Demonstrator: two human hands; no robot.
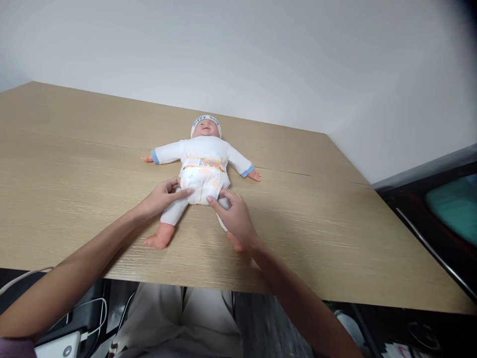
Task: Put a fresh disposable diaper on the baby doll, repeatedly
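A baby doll (205, 147) in a white outfit with blue cuffs and a white cap lies on its back, arms spread, feet toward me. Round its hips sits a white diaper (203, 183) with an orange-patterned waistband. My left hand (164, 196) is at the diaper's left leg edge, thumb on the front and fingers curled at the side. At the right leg edge, my right hand (233, 211) pinches the diaper between thumb and fingers. Some of the left fingertips are hidden behind the diaper and the doll's leg.
The doll lies on a wooden table (85, 199) that meets a pale wall (238, 54) at the back. A dark object with a greenish panel (452, 206) stands at the right edge. Below the front edge are a white device (61, 346) and cables at left.
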